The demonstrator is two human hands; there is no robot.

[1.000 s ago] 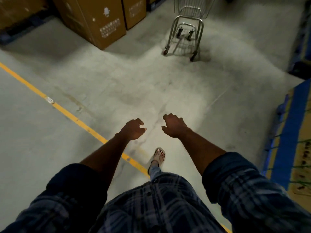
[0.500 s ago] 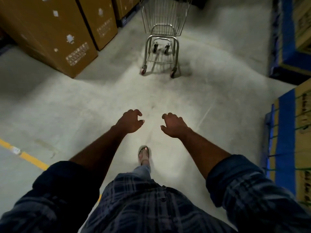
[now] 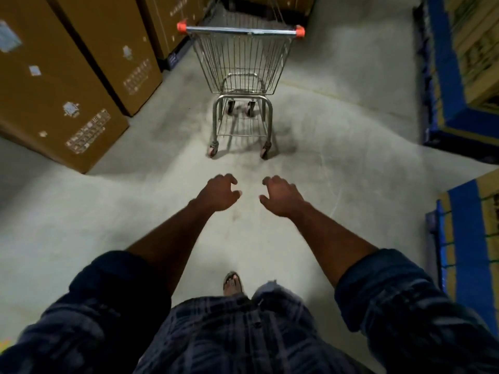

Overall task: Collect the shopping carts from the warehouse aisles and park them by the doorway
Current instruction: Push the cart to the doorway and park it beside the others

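empty hands (image 3: 220,193) (image 3: 280,195) before cart (image 3: 240,63)

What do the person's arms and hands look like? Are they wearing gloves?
No gloves: the left hand and right hand are bare, and no watch or ring shows. The forearms are bare too. The left sleeve and right sleeve are dark blue plaid, rolled up near the elbows with plain dark cuffs. They belong to a buttoned shirt in the same plaid.
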